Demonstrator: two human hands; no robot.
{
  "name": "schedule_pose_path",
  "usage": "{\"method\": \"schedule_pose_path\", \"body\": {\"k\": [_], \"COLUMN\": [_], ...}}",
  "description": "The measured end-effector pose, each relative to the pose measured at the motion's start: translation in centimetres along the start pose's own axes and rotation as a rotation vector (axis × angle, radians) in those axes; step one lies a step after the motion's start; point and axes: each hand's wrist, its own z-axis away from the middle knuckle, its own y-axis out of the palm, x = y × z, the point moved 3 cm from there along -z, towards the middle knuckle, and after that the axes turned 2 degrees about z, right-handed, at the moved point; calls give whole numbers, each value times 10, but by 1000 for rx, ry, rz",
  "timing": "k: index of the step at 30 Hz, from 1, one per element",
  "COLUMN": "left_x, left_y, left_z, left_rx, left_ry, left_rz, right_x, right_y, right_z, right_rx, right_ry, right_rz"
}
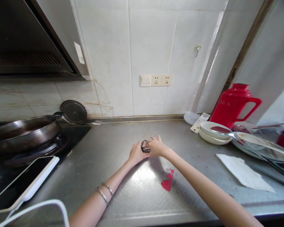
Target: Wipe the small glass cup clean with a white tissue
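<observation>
holding a small dark round thing (pixel 144 147) between both hands, out at the ends of two stretched arms, over the middle of the worktop (pixel 104 140). too small and too covered to tell just what kind of thing, or whether resting on the metal or lifted slightly off.

with the left hand (pixel 136 153), half closed, cupping the near left side of the thing, fingers bent around and close together. with the right hand (pixel 156 148), bent over the thing from the right, thumb and nearest finger close together against the top, two other fingers lifted and spread clear. hard to tell whether pinching or only pressing with the right.

on the left wrist, two bracelets (pixel 104 191). on the worktop just in front of the hands and a little to the right, a torn red scrap (pixel 167 183), lying flat between the forearms.

off to the left, on the black stove (pixel 78 134), a wide metal pan (pixel 38 135); nearer, a phone (pixel 21 178) with a white cable (pixel 58 202). off to the right, two stacked bowls (pixel 214 139) just beside a red flask (pixel 234 102), and closer in, a flat white paper (pixel 246 175).
</observation>
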Motion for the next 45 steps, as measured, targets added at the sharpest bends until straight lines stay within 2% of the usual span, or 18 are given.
{"method": "schedule_pose_path", "body": {"k": [5, 11, 16, 22, 31, 39, 45], "left_x": [5, 4, 2, -2, -6, -2, -9], "left_y": [2, 2, 2, 1, 0, -5, -25], "left_z": [-1, -1, 0, 1, 3, -4, -6], "left_rx": [-23, -13, -35, -39, -65, -105, -67], "left_ry": [60, 57, 44, 25, 10, 177, 260], "left_rz": [-145, -191, -213, -252, -253, -142, 91], "right_x": [8, 5, -3, -8, -23, -28, -23], "right_y": [-4, -3, 2, 10, 20, 17, 8], "right_z": [-3, -11, -2, 13, 13, 20, 24], "right_rx": [-38, 34, 42, -40, -144, -296, -486], "right_ry": [74, 95, 89, 48, -97, -199, -224], "right_rz": [91, -2, -76, -124, -94, 24, 159]}}
